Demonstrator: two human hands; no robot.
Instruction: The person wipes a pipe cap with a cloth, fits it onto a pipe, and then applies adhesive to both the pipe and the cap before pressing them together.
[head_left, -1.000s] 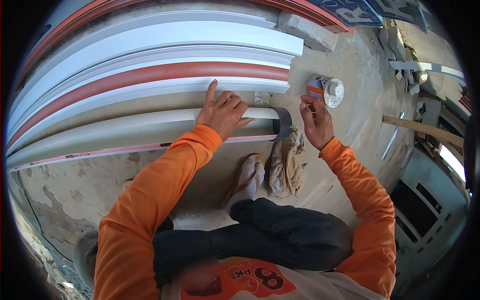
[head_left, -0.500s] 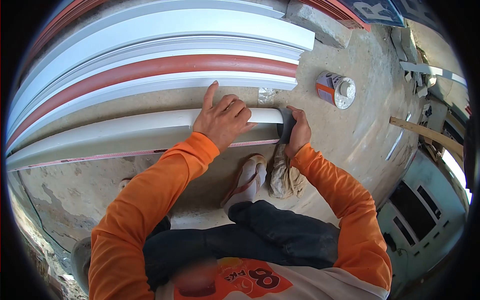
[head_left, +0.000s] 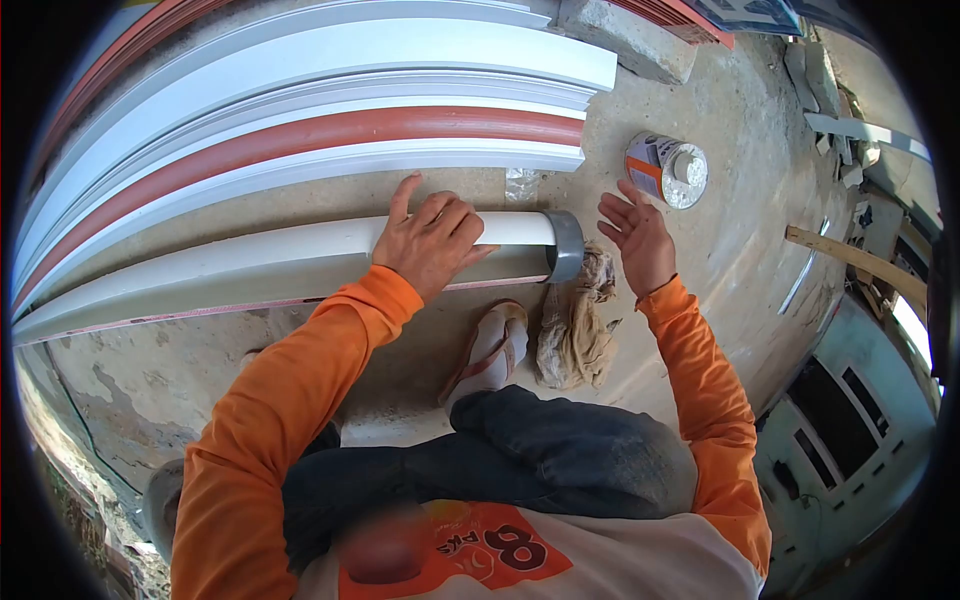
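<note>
A long white half-round gutter (head_left: 290,240) lies across the floor in front of me, with a grey ring-shaped fitting (head_left: 568,246) around its right end. My left hand (head_left: 428,240) grips the gutter's far edge, short of the fitting. To the right of the fitting, my right hand (head_left: 640,240) is in the air, fingers apart and holding nothing. Just beyond it stands a white and orange can (head_left: 666,170) with a pale lid. A crumpled beige cloth (head_left: 575,345) lies under and beside the fitting.
White panels (head_left: 400,50) and a red-brown strip (head_left: 400,124) lie beyond the gutter. A concrete block (head_left: 635,40) sits at the top. A wooden plank (head_left: 860,262) is at the right. My sandalled foot (head_left: 490,350) is close to the gutter.
My right hand has let go of the grey fitting and moved right, its fingers opening. My left hand stays on the gutter, slightly further left in view.
</note>
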